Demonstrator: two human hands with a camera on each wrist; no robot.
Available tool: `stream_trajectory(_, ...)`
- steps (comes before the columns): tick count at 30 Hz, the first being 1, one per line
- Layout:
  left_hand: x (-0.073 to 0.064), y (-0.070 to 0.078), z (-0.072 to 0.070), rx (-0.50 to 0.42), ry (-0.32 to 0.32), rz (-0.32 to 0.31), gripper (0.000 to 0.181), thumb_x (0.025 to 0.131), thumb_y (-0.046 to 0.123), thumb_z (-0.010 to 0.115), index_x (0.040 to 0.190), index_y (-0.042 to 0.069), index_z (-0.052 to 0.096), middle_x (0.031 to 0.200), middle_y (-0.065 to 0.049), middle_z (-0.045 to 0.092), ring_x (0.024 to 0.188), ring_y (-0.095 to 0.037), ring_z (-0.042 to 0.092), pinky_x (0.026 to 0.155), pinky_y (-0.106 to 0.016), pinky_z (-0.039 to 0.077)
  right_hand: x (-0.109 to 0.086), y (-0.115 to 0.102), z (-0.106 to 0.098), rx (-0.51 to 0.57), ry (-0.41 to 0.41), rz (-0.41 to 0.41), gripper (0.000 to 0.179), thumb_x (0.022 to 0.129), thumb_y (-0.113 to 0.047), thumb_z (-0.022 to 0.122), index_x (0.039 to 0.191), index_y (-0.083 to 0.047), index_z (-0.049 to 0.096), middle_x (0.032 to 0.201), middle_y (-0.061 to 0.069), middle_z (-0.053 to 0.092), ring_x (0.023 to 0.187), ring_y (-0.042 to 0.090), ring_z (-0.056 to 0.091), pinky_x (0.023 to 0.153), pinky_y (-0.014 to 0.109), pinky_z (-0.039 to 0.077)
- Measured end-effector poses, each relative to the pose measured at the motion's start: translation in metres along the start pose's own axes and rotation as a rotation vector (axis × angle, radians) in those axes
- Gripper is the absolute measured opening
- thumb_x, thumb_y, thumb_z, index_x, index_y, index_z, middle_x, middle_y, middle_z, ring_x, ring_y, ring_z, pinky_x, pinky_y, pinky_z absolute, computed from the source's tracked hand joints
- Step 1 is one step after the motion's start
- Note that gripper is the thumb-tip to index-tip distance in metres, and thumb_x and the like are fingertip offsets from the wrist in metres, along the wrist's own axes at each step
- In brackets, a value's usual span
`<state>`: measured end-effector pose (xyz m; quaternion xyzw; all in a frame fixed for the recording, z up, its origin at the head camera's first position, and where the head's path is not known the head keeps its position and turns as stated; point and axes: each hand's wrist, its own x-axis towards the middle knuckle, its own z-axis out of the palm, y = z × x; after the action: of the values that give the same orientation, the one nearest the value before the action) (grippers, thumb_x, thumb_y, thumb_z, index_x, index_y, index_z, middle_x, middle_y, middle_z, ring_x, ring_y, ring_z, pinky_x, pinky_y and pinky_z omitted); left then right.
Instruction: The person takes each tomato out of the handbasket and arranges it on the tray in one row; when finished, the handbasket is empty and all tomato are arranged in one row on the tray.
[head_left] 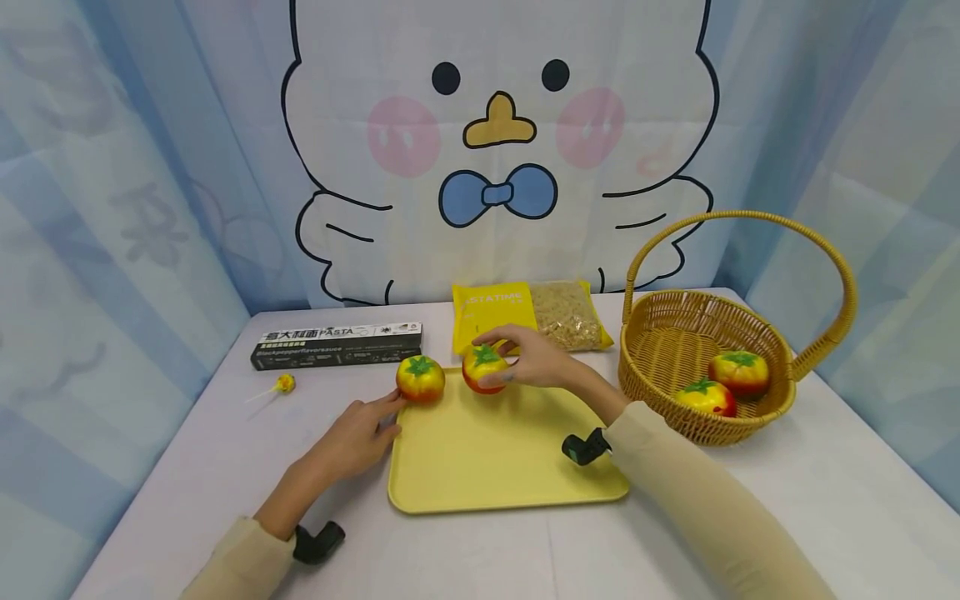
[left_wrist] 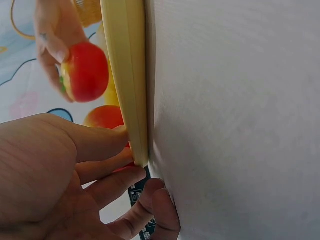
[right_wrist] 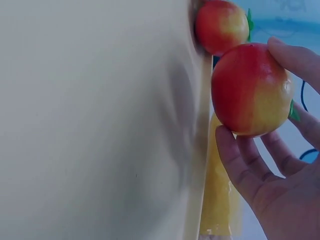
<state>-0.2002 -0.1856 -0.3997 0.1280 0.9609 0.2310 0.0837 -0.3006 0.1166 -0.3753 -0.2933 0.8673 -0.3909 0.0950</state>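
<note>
One glossy tomato point(right_wrist: 250, 90), rounded and shaded from red to yellow under a green, star-shaped top, is gripped between the thumb and fingers of the right hand point(head_left: 534, 358) and is held raised over the far edge of the yellow tray point(head_left: 510, 467). The tray is shaped as a flat, smooth rectangle with rounded corners and a low rim. At its far left corner a second tomato point(head_left: 420, 380) is set, equally shiny. By that corner the left hand point(head_left: 360, 433) is rested with nothing gripped: its fingers are loosely extended, the thumb is laid against the rim, and the second tomato is nearly or just touched by the forefinger. To the tray's right is placed a woven wicker basket point(head_left: 637, 367) with a tall, tightly wrapped handle, in which two more tomatoes point(head_left: 738, 372) are held. Behind the tray a crinkled, yellow plastic bag point(head_left: 491, 308) is laid, its grainy contents shown through a clear panel. Beyond the far left corner is placed a long, black-and-white pasta box point(head_left: 337, 346); left of the tray, a thin-stemmed lollipop point(head_left: 284, 383) is seen.
</note>
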Motion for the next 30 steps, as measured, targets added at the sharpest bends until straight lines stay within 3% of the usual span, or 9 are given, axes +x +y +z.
stream_trajectory(11, -0.002, 0.001, -0.001, -0.01, 0.0, -0.003, 0.05, 0.104, 0.011, 0.064, 0.153, 0.005, 0.056, 0.166, -0.015, 0.046, 0.106, -0.029, 0.059, 0.085, -0.041, 0.049, 0.011, -0.004, 0.013, 0.011, -0.038, 0.004, 0.064, 0.089, -0.028, 0.085, 0.147, -0.013, 0.063, 0.153, 0.014, 0.057, 0.132, 0.037, 0.059, 0.114, 0.053, 0.049)
stream_trajectory(19, -0.002, -0.001, -0.001, -0.009, 0.011, 0.024, 0.049, 0.104, 0.01, 0.064, 0.152, 0.003, 0.056, 0.165, -0.016, 0.047, 0.105, -0.028, 0.06, 0.084, -0.04, 0.049, 0.016, -0.004, 0.019, -0.004, -0.037, 0.004, 0.064, 0.089, -0.031, 0.085, 0.146, -0.014, 0.063, 0.153, 0.014, 0.057, 0.131, 0.036, 0.061, 0.113, 0.051, 0.05)
stream_trajectory(24, -0.001, 0.001, -0.001, -0.004, 0.006, 0.006, 0.049, 0.104, 0.012, 0.064, 0.152, 0.004, 0.056, 0.165, -0.014, 0.047, 0.102, -0.027, 0.057, 0.082, -0.038, 0.048, 0.018, -0.003, 0.022, -0.01, -0.029, -0.003, 0.063, 0.089, -0.029, 0.086, 0.144, -0.01, 0.064, 0.147, 0.016, 0.06, 0.126, 0.035, 0.063, 0.111, 0.05, 0.052)
stream_trajectory(30, -0.001, 0.001, -0.001, -0.01, 0.008, 0.018, 0.049, 0.104, 0.01, 0.064, 0.151, 0.002, 0.057, 0.165, -0.016, 0.048, 0.092, -0.025, 0.056, 0.076, -0.035, 0.046, 0.021, -0.002, 0.025, -0.02, -0.021, -0.01, 0.062, 0.089, -0.029, 0.086, 0.144, -0.01, 0.064, 0.145, 0.016, 0.062, 0.124, 0.034, 0.064, 0.111, 0.049, 0.052)
